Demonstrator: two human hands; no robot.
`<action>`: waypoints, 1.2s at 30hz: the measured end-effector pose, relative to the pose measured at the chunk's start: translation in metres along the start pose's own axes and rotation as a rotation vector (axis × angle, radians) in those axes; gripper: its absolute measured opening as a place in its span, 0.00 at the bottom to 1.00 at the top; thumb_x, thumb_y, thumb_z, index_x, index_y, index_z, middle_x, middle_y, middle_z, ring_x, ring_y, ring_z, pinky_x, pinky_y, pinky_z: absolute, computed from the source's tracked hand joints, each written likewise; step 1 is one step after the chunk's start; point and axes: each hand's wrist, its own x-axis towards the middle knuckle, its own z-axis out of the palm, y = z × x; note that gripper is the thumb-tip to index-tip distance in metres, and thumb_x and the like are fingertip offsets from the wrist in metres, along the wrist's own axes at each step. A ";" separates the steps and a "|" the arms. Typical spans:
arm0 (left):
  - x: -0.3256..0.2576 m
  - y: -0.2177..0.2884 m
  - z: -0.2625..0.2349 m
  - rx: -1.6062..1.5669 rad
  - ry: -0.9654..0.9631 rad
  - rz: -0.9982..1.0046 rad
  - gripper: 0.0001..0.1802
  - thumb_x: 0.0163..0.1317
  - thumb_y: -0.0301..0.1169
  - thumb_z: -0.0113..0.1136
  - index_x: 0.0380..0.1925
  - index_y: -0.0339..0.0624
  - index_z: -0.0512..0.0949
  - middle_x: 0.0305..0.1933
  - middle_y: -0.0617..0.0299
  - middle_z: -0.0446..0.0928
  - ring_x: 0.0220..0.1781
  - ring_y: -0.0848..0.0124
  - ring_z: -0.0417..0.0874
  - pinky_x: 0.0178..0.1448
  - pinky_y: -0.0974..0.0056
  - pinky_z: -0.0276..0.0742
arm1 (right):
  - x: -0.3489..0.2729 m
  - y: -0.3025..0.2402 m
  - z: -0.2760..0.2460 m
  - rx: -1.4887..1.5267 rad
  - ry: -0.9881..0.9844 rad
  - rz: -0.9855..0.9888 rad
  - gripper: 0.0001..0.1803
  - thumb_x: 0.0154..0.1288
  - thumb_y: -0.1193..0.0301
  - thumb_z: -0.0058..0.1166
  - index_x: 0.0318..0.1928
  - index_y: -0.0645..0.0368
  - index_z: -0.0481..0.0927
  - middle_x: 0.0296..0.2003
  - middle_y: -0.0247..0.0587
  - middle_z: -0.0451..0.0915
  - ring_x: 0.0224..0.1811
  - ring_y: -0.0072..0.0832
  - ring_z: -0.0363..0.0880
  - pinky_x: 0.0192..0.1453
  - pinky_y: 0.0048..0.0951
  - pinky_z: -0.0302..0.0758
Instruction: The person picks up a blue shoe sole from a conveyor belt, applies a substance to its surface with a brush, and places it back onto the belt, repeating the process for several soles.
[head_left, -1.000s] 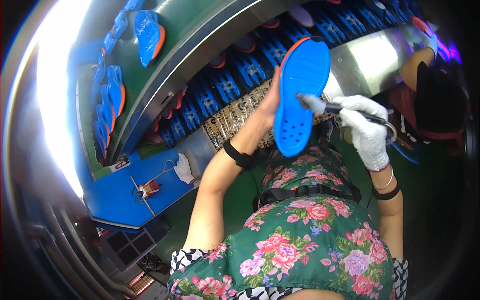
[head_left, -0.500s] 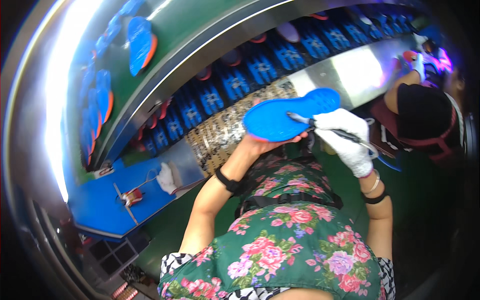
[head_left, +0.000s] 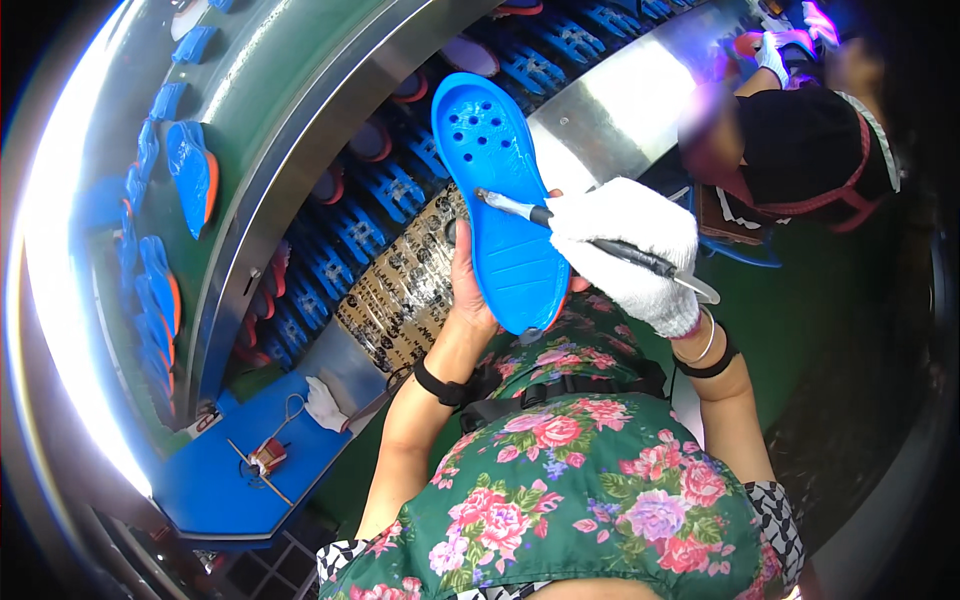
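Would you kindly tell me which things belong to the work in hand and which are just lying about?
In use:
blue sole, held in the bare left hand
brush, in the gloved right hand, tip at the sole
probably related: similar blue-and-orange soles on the green surface

Lying about:
white glove on the blue table
small red object, same table

Dark printed lettering repeats in slanting rows over the brown wrapping (head_left: 388, 308) on the metal ledge (head_left: 345, 368), left of the middle and on the far side of the blue counter (head_left: 215, 490). The characters look like block capitals (glare and creases break up many of them), and no full phrase can be made out. Farther left, a small red-and-white piece (head_left: 206, 416) bears marks too tiny to read.
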 end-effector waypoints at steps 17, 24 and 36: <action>-0.009 0.013 -0.034 0.731 0.155 0.244 0.49 0.65 0.62 0.61 0.78 0.49 0.58 0.76 0.51 0.67 0.75 0.51 0.69 0.78 0.41 0.65 | 0.016 -0.022 0.018 -0.047 -0.083 -0.134 0.17 0.57 0.76 0.68 0.49 0.59 0.89 0.50 0.43 0.88 0.50 0.39 0.87 0.53 0.35 0.82; 0.007 0.007 -0.013 0.752 0.044 0.261 0.56 0.64 0.69 0.56 0.80 0.44 0.50 0.78 0.45 0.61 0.76 0.50 0.68 0.77 0.42 0.67 | 0.002 -0.018 0.023 -0.103 -0.011 -0.082 0.16 0.56 0.80 0.66 0.47 0.63 0.88 0.44 0.47 0.89 0.46 0.44 0.88 0.56 0.45 0.82; 0.040 0.021 0.008 0.561 -0.162 0.257 0.61 0.56 0.76 0.58 0.77 0.44 0.56 0.65 0.44 0.75 0.70 0.37 0.73 0.74 0.36 0.68 | -0.004 -0.018 0.036 0.133 0.097 0.018 0.12 0.59 0.79 0.68 0.45 0.61 0.88 0.42 0.44 0.89 0.46 0.39 0.88 0.52 0.38 0.84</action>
